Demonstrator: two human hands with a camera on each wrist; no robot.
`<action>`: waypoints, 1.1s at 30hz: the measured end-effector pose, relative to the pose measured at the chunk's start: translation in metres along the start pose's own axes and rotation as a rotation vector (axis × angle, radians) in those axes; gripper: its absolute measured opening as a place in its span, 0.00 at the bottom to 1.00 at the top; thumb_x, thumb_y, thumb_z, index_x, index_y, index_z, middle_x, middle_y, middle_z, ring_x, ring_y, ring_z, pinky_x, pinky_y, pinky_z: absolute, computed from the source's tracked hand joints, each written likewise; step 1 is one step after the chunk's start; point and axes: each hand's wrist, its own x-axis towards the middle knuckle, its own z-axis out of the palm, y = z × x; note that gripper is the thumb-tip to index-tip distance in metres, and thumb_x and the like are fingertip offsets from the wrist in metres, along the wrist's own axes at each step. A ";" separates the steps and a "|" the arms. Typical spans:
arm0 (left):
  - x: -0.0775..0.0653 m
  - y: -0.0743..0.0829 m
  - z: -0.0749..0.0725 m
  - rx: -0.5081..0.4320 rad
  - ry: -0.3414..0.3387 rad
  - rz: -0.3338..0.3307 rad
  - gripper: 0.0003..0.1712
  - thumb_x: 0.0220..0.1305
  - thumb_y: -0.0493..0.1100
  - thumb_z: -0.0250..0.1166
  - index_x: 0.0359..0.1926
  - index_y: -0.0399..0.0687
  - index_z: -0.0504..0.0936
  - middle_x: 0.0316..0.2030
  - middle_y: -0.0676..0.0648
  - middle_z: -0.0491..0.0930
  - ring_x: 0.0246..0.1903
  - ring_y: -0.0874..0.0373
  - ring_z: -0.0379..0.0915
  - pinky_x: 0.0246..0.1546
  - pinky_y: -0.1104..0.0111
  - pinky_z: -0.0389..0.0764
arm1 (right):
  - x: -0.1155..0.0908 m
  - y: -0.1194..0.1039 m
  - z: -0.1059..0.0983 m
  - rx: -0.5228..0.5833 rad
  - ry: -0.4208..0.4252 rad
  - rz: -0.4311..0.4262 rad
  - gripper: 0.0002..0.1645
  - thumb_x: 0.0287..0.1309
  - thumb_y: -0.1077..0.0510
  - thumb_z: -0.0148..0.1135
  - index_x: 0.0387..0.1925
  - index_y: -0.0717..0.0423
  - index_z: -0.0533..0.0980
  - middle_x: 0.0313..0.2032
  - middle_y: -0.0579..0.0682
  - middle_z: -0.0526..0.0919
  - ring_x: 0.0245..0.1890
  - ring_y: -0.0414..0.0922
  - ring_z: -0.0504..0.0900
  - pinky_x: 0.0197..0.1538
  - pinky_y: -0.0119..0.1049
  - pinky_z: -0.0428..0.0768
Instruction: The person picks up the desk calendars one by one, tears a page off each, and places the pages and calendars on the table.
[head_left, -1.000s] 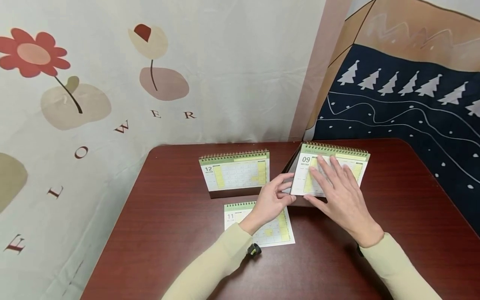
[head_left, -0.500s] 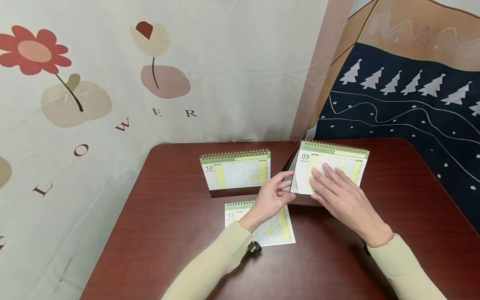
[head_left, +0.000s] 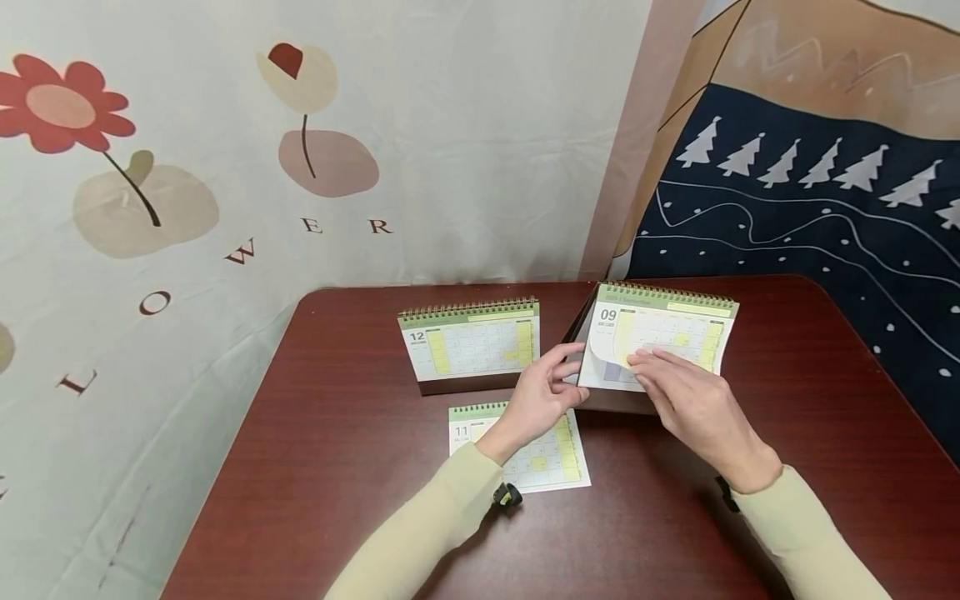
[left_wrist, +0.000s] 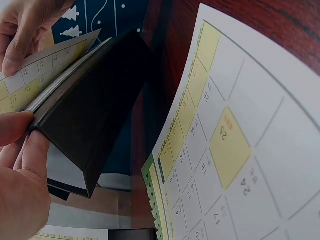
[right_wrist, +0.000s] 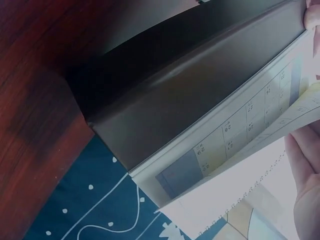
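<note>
Desk calendar (head_left: 660,333), corner (left_wrist: 43,119) in left fingers (left_wrist: 35,152), page (head_left: 641,323) in right fingers (head_left: 663,372)

The right hand (head_left: 697,408) hides a lower part of the curled white-and-yellow paper page (head_left: 652,325) on the green-topped, spiral-bound desk calendar (head_left: 618,293), and left of this calendar the left hand (head_left: 540,404) with its pale yellow fabric sleeve (head_left: 427,517) covers part of a loose green-and-white sheet marked 11 (head_left: 558,467). In the head view the dates on all three are too small to read, and the dark red wooden counter (head_left: 300,467) in front of the calendar runs off the bottom edge.
</note>
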 end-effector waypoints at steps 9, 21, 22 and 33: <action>0.000 -0.001 0.000 -0.005 0.005 -0.004 0.37 0.61 0.23 0.64 0.72 0.42 0.71 0.61 0.34 0.79 0.45 0.42 0.87 0.48 0.66 0.85 | -0.001 -0.001 0.001 0.008 0.065 0.016 0.31 0.80 0.42 0.47 0.46 0.64 0.85 0.44 0.57 0.90 0.43 0.53 0.90 0.61 0.38 0.78; 0.000 0.002 -0.003 -0.020 0.003 -0.011 0.38 0.62 0.24 0.64 0.73 0.43 0.70 0.63 0.33 0.77 0.46 0.40 0.86 0.50 0.65 0.85 | -0.001 0.003 0.005 0.128 0.049 0.010 0.29 0.74 0.38 0.56 0.49 0.58 0.87 0.46 0.52 0.90 0.47 0.53 0.88 0.69 0.28 0.70; 0.000 0.003 -0.003 -0.016 0.003 -0.011 0.38 0.62 0.24 0.64 0.73 0.43 0.71 0.63 0.33 0.77 0.46 0.41 0.87 0.50 0.65 0.85 | -0.001 0.004 0.005 0.132 0.053 0.007 0.28 0.73 0.38 0.57 0.49 0.58 0.87 0.47 0.52 0.90 0.48 0.53 0.87 0.69 0.28 0.70; 0.000 -0.001 -0.003 -0.003 -0.003 -0.008 0.38 0.62 0.24 0.64 0.72 0.44 0.71 0.63 0.34 0.78 0.46 0.44 0.87 0.50 0.65 0.85 | -0.003 0.007 0.005 0.122 0.037 0.025 0.31 0.71 0.36 0.58 0.52 0.58 0.86 0.52 0.52 0.88 0.50 0.52 0.86 0.70 0.26 0.67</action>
